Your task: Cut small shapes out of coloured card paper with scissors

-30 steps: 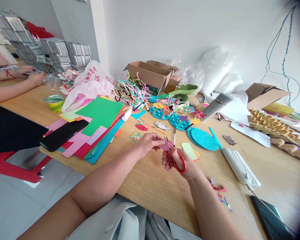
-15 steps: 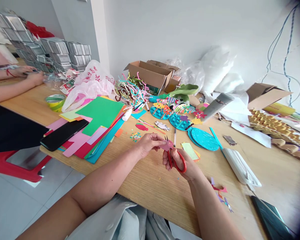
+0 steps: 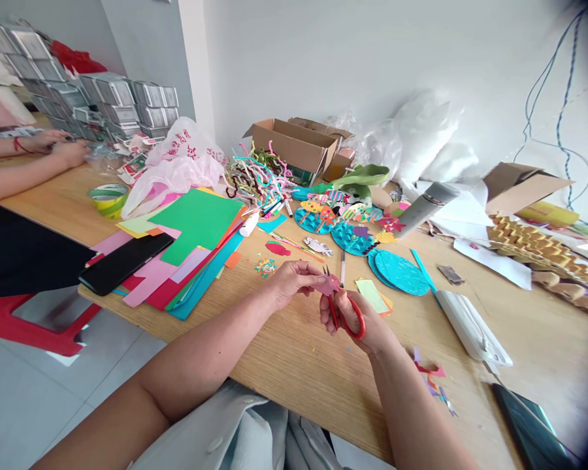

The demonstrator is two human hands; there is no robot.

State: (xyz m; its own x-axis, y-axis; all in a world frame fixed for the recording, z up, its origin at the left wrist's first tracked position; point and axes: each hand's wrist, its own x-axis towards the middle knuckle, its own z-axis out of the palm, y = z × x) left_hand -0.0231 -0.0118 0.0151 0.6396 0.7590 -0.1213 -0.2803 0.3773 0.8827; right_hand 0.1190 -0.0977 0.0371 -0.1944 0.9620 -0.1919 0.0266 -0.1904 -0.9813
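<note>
Between thumb and fingers, my left hand [image 3: 298,282] pinches a small piece of pink paper [image 3: 329,285]. My right hand [image 3: 360,320] is closed round the red handles of a pair of scissors [image 3: 355,321], whose narrow blades point up at the pink paper and partly cross it. A red paper fish shape [image 3: 277,249] lies on the table beyond my left hand, near a white patterned fish cutout [image 3: 318,246]. A little heap of tiny coloured paper bits [image 3: 265,267] sits left of them. Light green paper slips [image 3: 372,296] lie just right of the scissors.
Coloured paper sheets [image 3: 200,222] with a black phone [image 3: 127,264] on top lie at the left. Blue discs [image 3: 400,271] and decorated paper fish [image 3: 353,212] are farther back, by a grey bottle [image 3: 428,205]. Another person's hands [image 3: 61,147] work at the far left.
Almost nothing differs. The scissors and my right hand have shifted very slightly; the pink paper stays in my left hand. The other person's hands have moved a little at the far left.
</note>
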